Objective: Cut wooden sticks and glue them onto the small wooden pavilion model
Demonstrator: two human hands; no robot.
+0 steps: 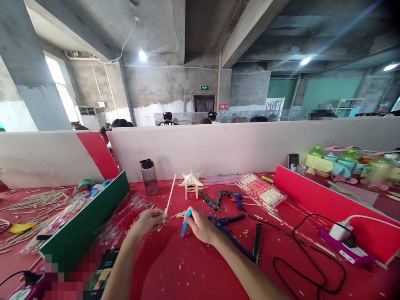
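Red worktop [175, 275] spreads below your left hand [148, 223] and right hand [200, 225]. White partition [237, 146] runs across, well beyond both. Green divider board [81, 225] out to the left of your left hand, red divider board [325, 208] well right of your right. Blue-handled cutter [229, 236] lies just right of your right hand; bagged wooden sticks [261, 189] farther out, same side. Dark-lidded water bottle [149, 177] stands beyond your left hand. Little stick-built pavilion model [191, 180] sits upright just past the gap between your hands, touching neither. Glue gun [235, 198] and green-handled pliers [213, 203] lie beyond your right hand. Your left fingertips pinch a wooden stick [170, 193] near its low end; it rises tilted away. Your right hand grips a blue pen-shaped tool [186, 225], tip pointing down; exact type unclear.
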